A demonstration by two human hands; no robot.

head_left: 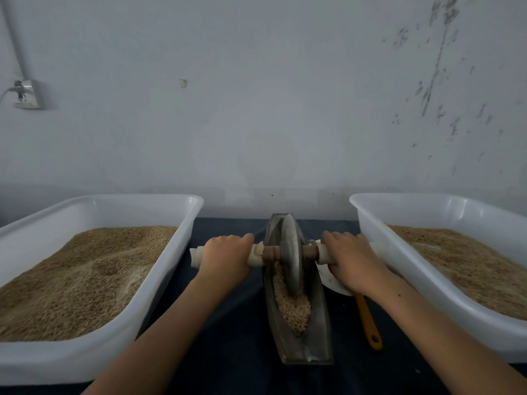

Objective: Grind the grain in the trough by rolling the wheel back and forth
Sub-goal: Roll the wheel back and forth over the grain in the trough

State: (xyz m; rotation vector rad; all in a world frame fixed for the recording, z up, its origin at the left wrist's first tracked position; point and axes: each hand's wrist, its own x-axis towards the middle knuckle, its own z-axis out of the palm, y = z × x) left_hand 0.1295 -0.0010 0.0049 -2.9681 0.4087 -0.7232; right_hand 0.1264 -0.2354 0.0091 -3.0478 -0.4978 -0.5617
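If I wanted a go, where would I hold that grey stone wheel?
Not the grey stone wheel itself: hold the pale wrapped ends of its wooden axle, one each side, from above. The left hand and right hand grip there now, clear of the metal trough.

— Hidden under the right hand [351, 260]: most of a white dish [328, 276] and the top of an orange handle [368, 323].

— Cut off by the edges: both tubs (outer sides). Covered by grain [293, 306]: trough [299, 352] floor.
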